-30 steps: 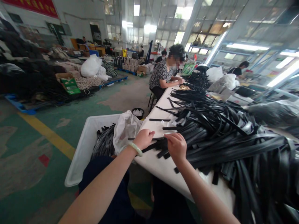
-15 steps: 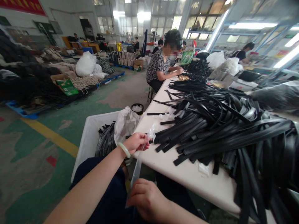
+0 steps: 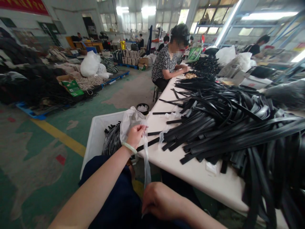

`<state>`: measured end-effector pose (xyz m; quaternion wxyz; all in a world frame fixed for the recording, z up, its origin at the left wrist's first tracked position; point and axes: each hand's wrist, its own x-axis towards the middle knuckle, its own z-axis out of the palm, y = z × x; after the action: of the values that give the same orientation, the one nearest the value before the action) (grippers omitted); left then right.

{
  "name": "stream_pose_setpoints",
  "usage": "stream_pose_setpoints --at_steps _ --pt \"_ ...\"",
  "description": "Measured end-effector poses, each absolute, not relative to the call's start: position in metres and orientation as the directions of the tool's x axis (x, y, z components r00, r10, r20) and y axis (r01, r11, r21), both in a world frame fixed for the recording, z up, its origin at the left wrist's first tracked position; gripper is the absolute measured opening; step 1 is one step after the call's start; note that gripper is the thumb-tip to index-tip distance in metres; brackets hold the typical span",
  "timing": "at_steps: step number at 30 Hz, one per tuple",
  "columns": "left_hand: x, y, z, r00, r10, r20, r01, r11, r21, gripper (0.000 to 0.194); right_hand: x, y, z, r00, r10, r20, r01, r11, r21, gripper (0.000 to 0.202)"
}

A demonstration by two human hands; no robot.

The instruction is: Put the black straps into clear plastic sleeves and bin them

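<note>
Near the table's front-left corner, my left hand (image 3: pixel 136 137), a pale bangle (image 3: pixel 129 148) at its wrist, pinches the top of a long, thin, clear plastic strip (image 3: pixel 147 163). The strip hangs down from those fingers toward my lap. At its lower end my right hand (image 3: pixel 157 200) is closed, its fingers curled in and mostly hidden by the back of the hand. Just beyond the left hand, narrow black straps (image 3: pixel 152 143) lie at the table edge beside a crumpled piece of clear plastic (image 3: pixel 162 136).
A big heap of black straps (image 3: pixel 214 130) covers much of the white table (image 3: pixel 181 173). Left of it stands a white bin (image 3: pixel 94 136) holding dark strips and a pale cloth bag (image 3: pixel 130 119). A co-worker (image 3: pixel 165 65) sits farther along the table. A small black bucket (image 3: pixel 143 108) stands on the floor.
My left hand has shifted slightly left and up, and my right hand has moved right. The plastic strip now hangs more upright between them. The view has turned slightly left.
</note>
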<state>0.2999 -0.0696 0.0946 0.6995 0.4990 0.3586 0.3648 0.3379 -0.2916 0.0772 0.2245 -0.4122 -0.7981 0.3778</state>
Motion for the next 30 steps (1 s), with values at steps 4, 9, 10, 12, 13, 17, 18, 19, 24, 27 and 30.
stream_pose_setpoints --at_steps 4,9,10,12,13,17,18,19,24,27,30 --pt "0.290 -0.066 0.104 0.446 0.890 -0.094 -0.239 0.220 0.946 0.037 0.338 -0.293 0.071 -0.571 0.821 -0.027 0.578 0.378 -0.723 0.023" --pt "0.267 -0.054 0.113 0.410 0.909 -0.081 -0.272 0.206 0.940 0.041 0.341 -0.290 0.077 -0.525 0.851 0.003 0.598 0.371 -0.710 0.022" --pt "0.260 -0.052 0.113 0.399 0.914 -0.075 -0.268 0.195 0.943 0.042 0.345 -0.287 0.082 -0.497 0.867 0.035 0.582 0.363 -0.728 0.027" --pt "0.246 -0.049 0.111 0.399 0.914 -0.065 -0.232 0.169 0.958 0.043 0.359 -0.275 0.094 -0.378 0.921 0.098 0.595 0.322 -0.737 0.038" --pt "0.238 -0.048 0.109 0.423 0.904 -0.063 -0.200 0.161 0.966 0.042 0.370 -0.266 0.101 -0.279 0.952 0.125 0.638 0.281 -0.717 0.038" --pt "0.216 -0.055 0.101 0.577 0.814 -0.067 -0.085 0.142 0.986 0.038 0.440 -0.220 0.121 0.170 0.959 0.226 0.905 -0.061 -0.420 0.027" --pt "0.213 -0.058 0.099 0.607 0.792 -0.065 -0.071 0.136 0.988 0.035 0.461 -0.207 0.124 0.238 0.940 0.242 0.939 -0.159 -0.305 0.027" --pt "0.212 -0.060 0.098 0.633 0.771 -0.063 -0.059 0.130 0.990 0.033 0.482 -0.195 0.126 0.301 0.921 0.249 0.946 -0.255 -0.201 0.027" --pt "0.212 -0.062 0.102 0.681 0.732 -0.033 -0.042 0.083 0.996 0.028 0.554 -0.154 0.116 0.406 0.889 0.214 0.914 -0.389 -0.120 0.014" --pt "0.213 -0.061 0.111 0.685 0.725 0.066 -0.056 -0.038 0.998 0.026 0.567 -0.147 0.107 0.408 0.880 0.242 0.913 -0.390 -0.119 0.008" --pt "0.213 -0.061 0.118 0.703 0.691 0.168 -0.082 -0.157 0.984 0.022 0.563 -0.154 0.113 0.417 0.848 0.328 0.909 -0.389 -0.150 0.014"
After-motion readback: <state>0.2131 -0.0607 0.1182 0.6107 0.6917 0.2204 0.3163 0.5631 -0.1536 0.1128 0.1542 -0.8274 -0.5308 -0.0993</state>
